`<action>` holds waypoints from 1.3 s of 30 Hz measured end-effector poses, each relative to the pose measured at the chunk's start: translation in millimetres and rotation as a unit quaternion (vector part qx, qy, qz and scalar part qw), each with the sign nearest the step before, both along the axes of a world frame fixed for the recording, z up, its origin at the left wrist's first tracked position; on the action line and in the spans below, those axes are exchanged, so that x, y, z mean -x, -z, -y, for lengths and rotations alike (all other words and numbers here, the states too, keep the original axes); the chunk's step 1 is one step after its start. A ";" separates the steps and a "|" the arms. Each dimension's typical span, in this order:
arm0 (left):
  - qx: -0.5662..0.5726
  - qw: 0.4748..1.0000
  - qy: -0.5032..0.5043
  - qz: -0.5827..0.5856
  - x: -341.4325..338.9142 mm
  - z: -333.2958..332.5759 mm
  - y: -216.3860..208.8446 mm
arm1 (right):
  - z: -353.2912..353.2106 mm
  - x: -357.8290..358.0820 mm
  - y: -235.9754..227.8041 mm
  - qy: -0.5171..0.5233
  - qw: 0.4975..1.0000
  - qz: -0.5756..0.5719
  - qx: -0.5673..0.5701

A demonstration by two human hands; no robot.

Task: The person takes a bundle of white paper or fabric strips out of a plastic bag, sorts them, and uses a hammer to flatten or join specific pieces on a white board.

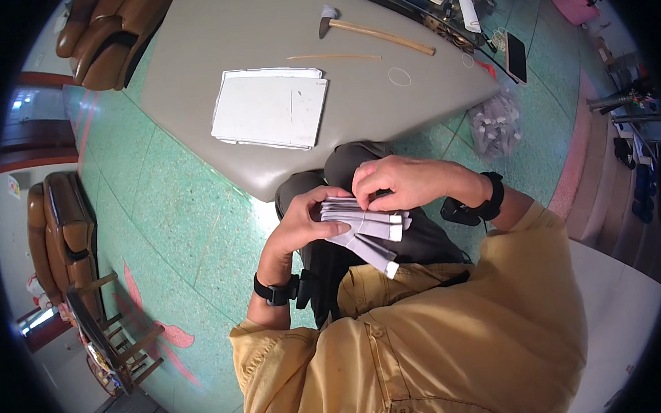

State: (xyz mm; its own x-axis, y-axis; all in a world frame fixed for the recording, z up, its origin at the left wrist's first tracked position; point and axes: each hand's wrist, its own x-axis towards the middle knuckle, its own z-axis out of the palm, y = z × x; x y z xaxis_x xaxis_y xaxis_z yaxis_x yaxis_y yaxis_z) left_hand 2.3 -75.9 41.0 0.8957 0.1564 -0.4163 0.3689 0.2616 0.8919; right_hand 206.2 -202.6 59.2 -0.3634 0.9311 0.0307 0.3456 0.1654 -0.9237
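Note:
A bundle of flat, pale grey-lilac strips with white ends (375,224) is held above my lap. My left hand (306,220) grips its left end, the thumb lying across the front and the fingers behind. A thin pale band seems to run round the strips. At the bundle's upper edge, close to that band, my right hand (388,182) has its fingers pinched together; what lies between their tips is too small to make out. The white ends fan out to the right and downward, and one strip hangs lower than the others.
Ahead stands a grey padded table (193,36). It bears a stack of white boards (269,109), a wooden-handled hammer (375,36), a thin stick (332,57) and a thin loop (399,76). A clear bag of pale pieces (496,124) lies on the green floor to the right.

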 end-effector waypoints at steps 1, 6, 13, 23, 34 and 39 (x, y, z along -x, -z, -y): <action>0.012 1.000 0.018 -0.004 0.0 -0.8 -0.5 | 0.2 1.8 -2.7 0.000 1.000 -0.001 0.000; 0.060 0.995 0.080 -0.004 1.8 2.1 2.0 | 2.7 10.5 0.3 -0.061 0.992 -0.060 0.094; 0.047 0.998 -0.012 -0.043 9.5 -10.1 7.0 | 9.9 2.9 -4.8 0.071 0.931 -0.245 0.262; 0.185 0.961 -0.205 -0.011 13.2 -12.8 33.0 | 20.8 -16.0 36.5 0.208 0.975 -0.059 0.045; 0.009 0.913 -0.408 -0.021 11.0 -20.2 46.6 | -10.0 -33.0 61.8 0.303 0.923 -0.211 0.108; 0.069 0.889 -0.452 0.004 18.0 -29.2 45.3 | -43.0 -45.9 51.0 0.450 0.802 -0.391 0.034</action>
State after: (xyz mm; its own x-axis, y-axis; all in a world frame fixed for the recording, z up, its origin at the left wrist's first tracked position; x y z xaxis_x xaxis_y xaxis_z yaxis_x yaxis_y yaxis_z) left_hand -15.7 -46.7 -4.3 0.4326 0.7624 -0.4812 -0.0544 0.5549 0.8302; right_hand 252.1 -159.6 8.2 0.5627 0.8145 -0.1411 -0.3925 0.1131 -0.9128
